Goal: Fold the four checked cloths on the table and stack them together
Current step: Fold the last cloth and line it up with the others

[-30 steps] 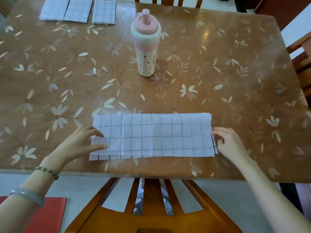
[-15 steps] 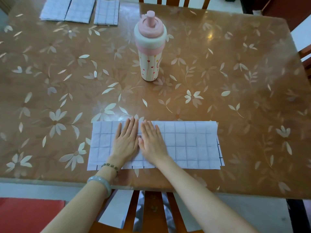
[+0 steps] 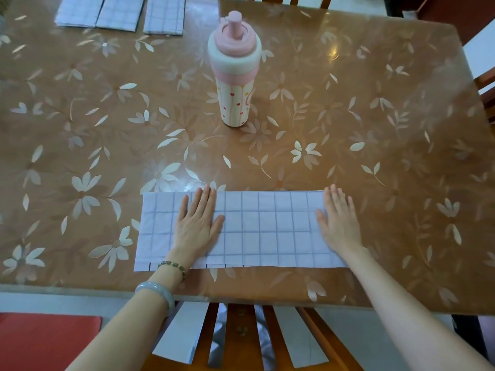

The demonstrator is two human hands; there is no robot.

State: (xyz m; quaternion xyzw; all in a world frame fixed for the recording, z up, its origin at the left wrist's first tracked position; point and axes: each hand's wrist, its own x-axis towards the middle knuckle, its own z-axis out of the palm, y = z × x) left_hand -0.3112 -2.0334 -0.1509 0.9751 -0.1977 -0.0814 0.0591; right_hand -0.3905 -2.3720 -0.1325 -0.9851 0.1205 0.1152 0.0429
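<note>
Checked cloth [image 3: 267,228], folded strip, near table [image 3: 348,129] edge. Left hand [image 3: 198,226] flat on its left part. Right hand [image 3: 338,223] flat on its right end, fingers straight.

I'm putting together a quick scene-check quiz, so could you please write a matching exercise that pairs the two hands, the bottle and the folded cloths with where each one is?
Things
1. left hand
2. right hand
3. pink bottle
4. three folded cloths

Places
A. standing upright near the middle of the table
B. flat on the right end of the long checked cloth
C. lying side by side at the table's far left edge
D. flat on the left part of the long checked cloth

Pairs: 1-D, 2-B, 3-A, 4-C
</note>
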